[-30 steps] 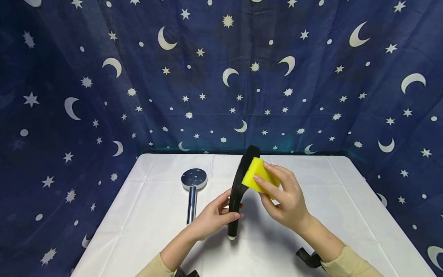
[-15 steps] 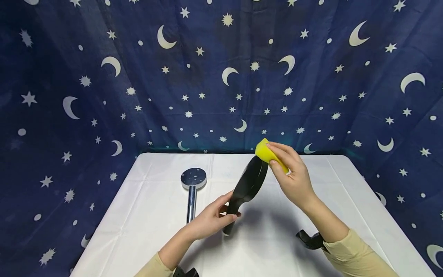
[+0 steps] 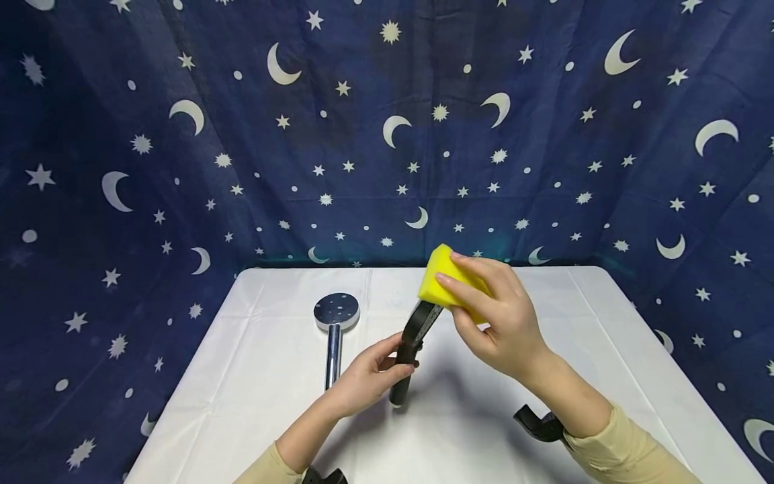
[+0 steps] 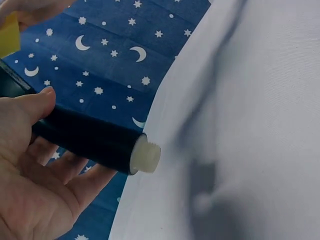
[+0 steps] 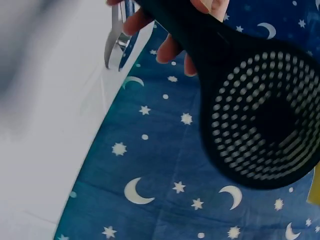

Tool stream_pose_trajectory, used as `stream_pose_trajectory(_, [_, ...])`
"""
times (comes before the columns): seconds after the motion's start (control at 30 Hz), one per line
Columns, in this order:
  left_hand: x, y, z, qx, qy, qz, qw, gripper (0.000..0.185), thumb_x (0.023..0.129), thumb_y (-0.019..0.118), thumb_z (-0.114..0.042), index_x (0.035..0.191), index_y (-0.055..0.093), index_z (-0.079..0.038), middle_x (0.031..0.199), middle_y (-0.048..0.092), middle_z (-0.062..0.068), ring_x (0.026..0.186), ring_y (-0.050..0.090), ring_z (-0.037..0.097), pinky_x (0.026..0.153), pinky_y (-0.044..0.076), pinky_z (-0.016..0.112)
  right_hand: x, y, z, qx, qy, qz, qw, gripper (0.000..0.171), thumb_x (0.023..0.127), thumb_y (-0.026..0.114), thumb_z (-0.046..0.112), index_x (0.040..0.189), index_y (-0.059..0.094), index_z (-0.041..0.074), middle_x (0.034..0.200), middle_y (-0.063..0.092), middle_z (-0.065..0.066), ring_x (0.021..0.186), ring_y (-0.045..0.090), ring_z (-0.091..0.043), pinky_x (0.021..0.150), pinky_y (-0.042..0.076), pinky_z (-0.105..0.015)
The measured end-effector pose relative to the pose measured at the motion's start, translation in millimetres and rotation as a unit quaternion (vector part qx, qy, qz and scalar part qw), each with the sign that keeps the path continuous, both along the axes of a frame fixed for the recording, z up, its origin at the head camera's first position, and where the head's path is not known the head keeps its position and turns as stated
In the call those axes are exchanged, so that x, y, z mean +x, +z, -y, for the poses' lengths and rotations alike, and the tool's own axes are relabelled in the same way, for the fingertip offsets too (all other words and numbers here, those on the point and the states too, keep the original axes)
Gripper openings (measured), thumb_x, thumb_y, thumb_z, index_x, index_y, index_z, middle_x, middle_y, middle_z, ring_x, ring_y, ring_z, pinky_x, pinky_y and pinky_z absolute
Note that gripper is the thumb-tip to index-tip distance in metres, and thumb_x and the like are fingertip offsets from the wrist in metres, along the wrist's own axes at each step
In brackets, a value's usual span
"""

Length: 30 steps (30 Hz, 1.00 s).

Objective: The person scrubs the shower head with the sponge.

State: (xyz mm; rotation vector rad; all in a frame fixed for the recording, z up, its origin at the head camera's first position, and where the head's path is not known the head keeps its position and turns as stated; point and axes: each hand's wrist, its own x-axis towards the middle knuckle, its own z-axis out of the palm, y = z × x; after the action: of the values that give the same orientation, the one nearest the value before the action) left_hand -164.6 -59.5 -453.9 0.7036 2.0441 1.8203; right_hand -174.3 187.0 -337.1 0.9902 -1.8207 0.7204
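From the head view, the left hand (image 3: 369,375) grips the handle of the black shower head (image 3: 412,341) above the white table (image 3: 254,376), now turned more edge-on than half a second ago, while the right hand (image 3: 498,323) has brought the yellow sponge (image 3: 444,284) lower over its top. A chrome shower head (image 3: 334,329) lies well to the left. At the left wrist, fingers (image 4: 55,172) wrap the handle. At the right wrist, the nozzle face (image 5: 260,120) fills the frame.

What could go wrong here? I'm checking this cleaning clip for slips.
The left hand holds the black shower head only low on its handle, so the sponge pressing near the top might twist it loose. It could then drop onto the chrome shower head lying nearby.
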Motion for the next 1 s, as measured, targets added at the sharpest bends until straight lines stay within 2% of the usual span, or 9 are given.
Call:
stream_pose_trajectory(0.07, [0.0,1.4,-0.4,0.000,-0.006,-0.002,1.0000,0.052,0.103,0.065,-0.020,0.151,0.049,-0.032,0.138,0.060,0.003,0.114,0.068,0.026,0.093,0.056,0.034,-2.5,3.7,2.4,0.021,0.004,-0.032,0.999,0.034,0.094,0.055,0.016,0.120,0.076,0.009,0.131,0.065,-0.020,0.111,0.059,-0.043,0.098,0.045,-0.043])
stream_pose_trajectory(0.13, [0.0,1.9,-0.5,0.009,-0.017,0.001,0.9998,0.055,0.104,0.063,-0.020,0.155,0.044,-0.033,0.142,0.058,0.003,0.116,0.068,0.026,0.095,0.055,0.033,-7.1,5.1,1.8,0.029,-0.003,-0.033,0.999,0.035,0.093,0.055,0.014,0.121,0.076,0.009,0.132,0.065,-0.020,0.111,0.060,-0.044,0.096,0.046,-0.046])
stream_pose_trajectory(0.23, [0.0,1.5,-0.7,0.027,-0.036,0.018,0.9988,0.058,0.106,0.059,-0.019,0.158,0.038,-0.033,0.144,0.057,0.005,0.116,0.068,0.027,0.096,0.054,0.033,-16.5,2.9,-3.0,0.007,-0.040,0.024,0.999,0.037,0.092,0.058,0.013,0.126,0.074,0.009,0.137,0.062,-0.016,0.115,0.058,-0.041,0.092,0.047,-0.047])
stream_pose_trajectory(0.33, [0.1,0.2,-1.4,0.045,-0.051,0.042,0.9968,0.058,0.107,0.057,-0.018,0.159,0.036,-0.032,0.143,0.058,0.007,0.115,0.068,0.028,0.093,0.056,0.035,-23.9,-4.6,-6.6,-0.032,-0.080,0.094,0.992,0.039,0.092,0.064,0.010,0.130,0.071,0.009,0.141,0.059,-0.012,0.119,0.054,-0.037,0.090,0.048,-0.046])
stream_pose_trajectory(0.4, [0.1,-0.2,-2.5,0.056,-0.058,0.058,0.9951,0.056,0.108,0.056,-0.019,0.159,0.036,-0.031,0.142,0.059,0.007,0.115,0.068,0.030,0.089,0.058,0.038,-25.4,-11.4,-5.2,-0.041,-0.094,0.111,0.989,0.042,0.091,0.067,0.011,0.133,0.069,0.008,0.143,0.057,-0.013,0.120,0.053,-0.037,0.089,0.049,-0.045])
stream_pose_trajectory(0.53, [0.3,0.5,-4.4,0.077,-0.066,0.086,0.9911,0.054,0.108,0.055,-0.021,0.159,0.037,-0.027,0.140,0.060,0.013,0.114,0.068,0.032,0.085,0.060,0.043,-22.4,-24.6,5.4,-0.024,-0.084,0.082,0.993,0.043,0.094,0.064,0.020,0.135,0.067,0.008,0.143,0.054,-0.018,0.120,0.052,-0.040,0.093,0.049,-0.043])
stream_pose_trajectory(0.7, [0.5,4.3,-4.7,0.115,-0.069,0.122,0.9835,0.051,0.108,0.054,-0.022,0.157,0.040,-0.018,0.140,0.056,0.021,0.111,0.068,0.037,0.085,0.059,0.052,-16.1,-40.7,19.1,0.034,-0.031,0.036,0.998,0.037,0.099,0.059,0.023,0.133,0.069,0.010,0.138,0.057,-0.020,0.117,0.055,-0.041,0.099,0.048,-0.043])
stream_pose_trajectory(0.87, [0.4,8.0,-2.6,0.141,-0.070,0.160,0.9745,0.047,0.109,0.053,-0.023,0.153,0.043,-0.010,0.139,0.055,0.020,0.114,0.066,0.034,0.088,0.058,0.055,-11.3,-54.3,21.0,0.120,0.014,0.015,0.993,0.036,0.102,0.053,0.022,0.133,0.069,0.014,0.134,0.059,-0.019,0.114,0.058,-0.039,0.093,0.053,-0.051])
stream_pose_trajectory(1.0, [1.6,9.2,1.0,0.118,-0.075,0.176,0.9745,0.047,0.109,0.052,-0.024,0.153,0.043,-0.011,0.140,0.056,0.015,0.117,0.066,0.033,0.089,0.058,0.051,-23.5,-52.3,12.8,0.163,0.025,-0.020,0.986,0.036,0.102,0.050,0.018,0.131,0.070,0.018,0.135,0.061,-0.017,0.115,0.059,-0.039,0.091,0.054,-0.052])
